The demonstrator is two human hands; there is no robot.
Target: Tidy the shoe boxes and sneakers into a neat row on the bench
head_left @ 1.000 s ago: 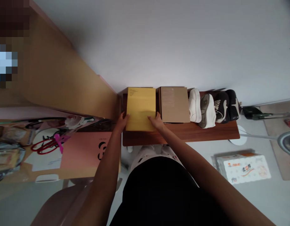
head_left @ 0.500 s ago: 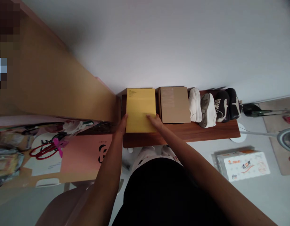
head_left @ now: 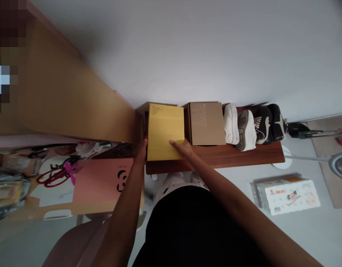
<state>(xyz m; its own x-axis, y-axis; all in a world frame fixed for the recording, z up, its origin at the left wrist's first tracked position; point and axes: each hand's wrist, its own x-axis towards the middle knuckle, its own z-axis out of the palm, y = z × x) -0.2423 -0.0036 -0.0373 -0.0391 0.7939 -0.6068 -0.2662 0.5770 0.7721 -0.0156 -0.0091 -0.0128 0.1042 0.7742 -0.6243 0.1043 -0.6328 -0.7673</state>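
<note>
One yellow box (head_left: 165, 128) is gripped between the fingers of the left hand (head_left: 143, 151) and the right hand (head_left: 185, 148); just right of it sits a brown box (head_left: 207, 124).

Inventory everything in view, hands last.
Wall: one, grey, top
Floor: one, grey, bottom
Shelf: one, brown, centre
Left box: one, yellow, shelf's left end
Right box: one, brown, beside it
Shoes: four, pale and black, shelf's right end
Pack: one, white, floor, right
Fan: one, grey, right edge
Board: one, brown, left
Table: one, tan, left
Panel: one, pink, on table
Clutter: several, mixed, on table
Chair: one, pink, bottom left
Hands: two, bare, on left box
</note>
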